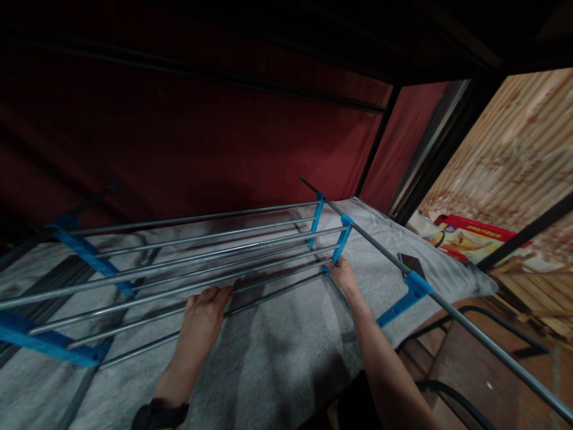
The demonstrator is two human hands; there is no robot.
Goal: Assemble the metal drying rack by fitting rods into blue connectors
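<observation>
While both hands clamp the rack (201, 263), a red box (474, 237) lies beyond the grey blanket (277, 352).

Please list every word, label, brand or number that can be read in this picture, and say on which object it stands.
None can be read.
The red and yellow box on the right carries print along its red top edge, but it is too small and blurred to read.
The drying rack, the grey blanket and both hands show no text.
</observation>
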